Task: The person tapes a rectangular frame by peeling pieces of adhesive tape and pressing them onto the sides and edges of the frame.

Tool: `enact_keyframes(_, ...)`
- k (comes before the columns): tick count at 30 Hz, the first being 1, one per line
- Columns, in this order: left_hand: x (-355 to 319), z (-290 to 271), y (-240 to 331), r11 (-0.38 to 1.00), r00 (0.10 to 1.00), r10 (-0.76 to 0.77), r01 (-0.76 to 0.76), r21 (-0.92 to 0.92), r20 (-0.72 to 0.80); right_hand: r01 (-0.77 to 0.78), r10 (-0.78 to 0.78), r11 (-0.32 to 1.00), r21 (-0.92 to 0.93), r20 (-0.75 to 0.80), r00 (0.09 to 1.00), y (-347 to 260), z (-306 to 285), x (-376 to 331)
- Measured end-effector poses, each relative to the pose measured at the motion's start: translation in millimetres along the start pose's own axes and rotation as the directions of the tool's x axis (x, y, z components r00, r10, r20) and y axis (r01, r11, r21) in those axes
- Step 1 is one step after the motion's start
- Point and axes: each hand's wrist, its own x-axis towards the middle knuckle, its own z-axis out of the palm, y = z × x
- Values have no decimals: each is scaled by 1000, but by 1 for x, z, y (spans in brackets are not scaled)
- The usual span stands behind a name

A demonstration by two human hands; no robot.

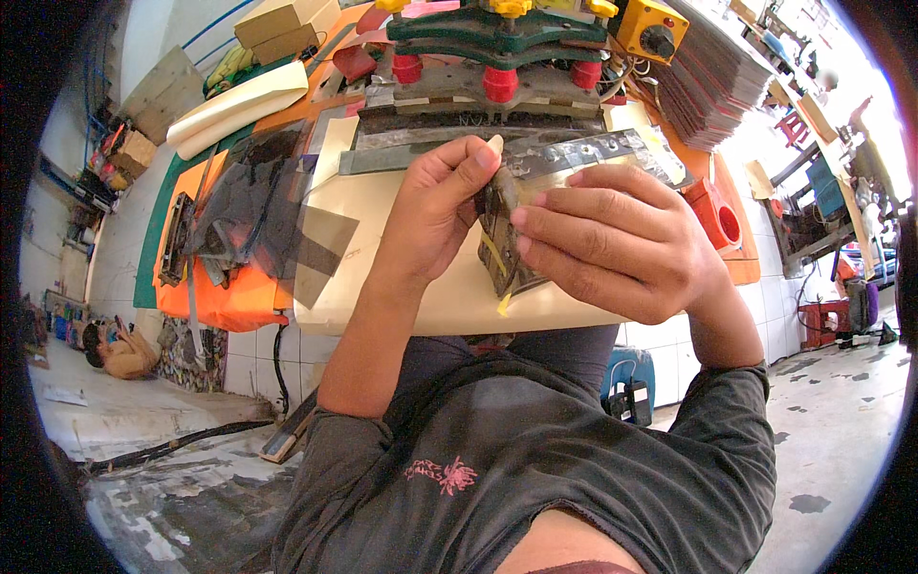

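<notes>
Over the cream work board (pixel 382 297) I hold up a dark, glossy, flexible piece (pixel 499 244) with a yellow strip along it and a yellow tip at its lower end. Its exact kind cannot be made out. My left hand (pixel 430 206) pinches its upper end between thumb and bent fingers. From the other side my right hand (pixel 612 239) grips it with the fingertips, the thumb hidden. Just behind my hands lies a clear-and-grey plate (pixel 583 151) with taped edges, beside a long dark metal bar (pixel 382 159).
A green press (pixel 497 40) with yellow knobs and red feet stands at the back. Dark translucent sheets (pixel 253 191) lie left on orange cloth. On the right are a red holder (pixel 715 215), a tall stack of sheets (pixel 712 72) and a yellow control box (pixel 653 31). A person (pixel 129 346) is far left.
</notes>
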Motion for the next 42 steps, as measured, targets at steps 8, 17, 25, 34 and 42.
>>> enact_keyframes(8,2,-2,12,993,999,-9,3,119,48,62,-67,994,-87,-56,996,1,9,-3)
enact_keyframes(17,5,1,23,889,990,124,-144,435,74,25,-31,994,-104,-62,998,-4,7,-1)
enact_keyframes(25,4,5,26,788,975,206,-219,575,88,11,-17,987,-161,-33,999,-6,7,0)
enact_keyframes(34,4,4,29,735,970,218,-238,635,112,-74,70,993,-90,-41,997,-9,6,4)
enact_keyframes(42,1,9,31,638,955,272,-270,721,117,-109,103,987,-114,-54,993,-10,9,3)
